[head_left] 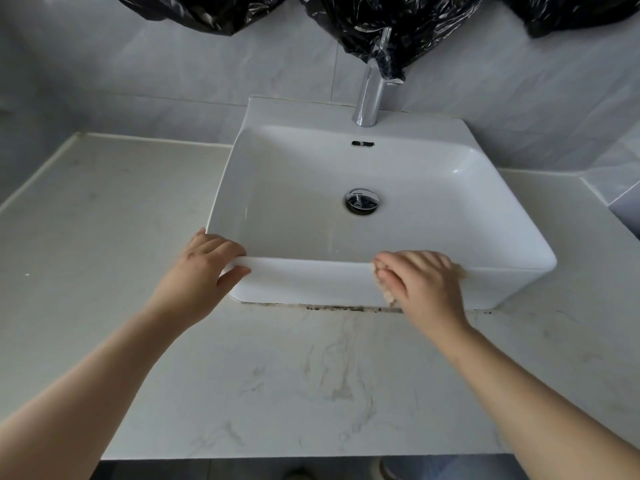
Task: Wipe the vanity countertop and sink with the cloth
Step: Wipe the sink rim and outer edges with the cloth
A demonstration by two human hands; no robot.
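Head: right hand [420, 282] mostly hides cloth [388, 297].

no readable text, labels or numbers

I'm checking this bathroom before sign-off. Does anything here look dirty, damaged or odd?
Yes. A dark, speckled grime line runs along the joint where the sink front meets the countertop. Black plastic sheeting hangs from above and drapes over the top of the tap.

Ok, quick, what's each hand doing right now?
Left hand: grips the front rim of the sink.
Right hand: holds the cloth against that rim, blurred.
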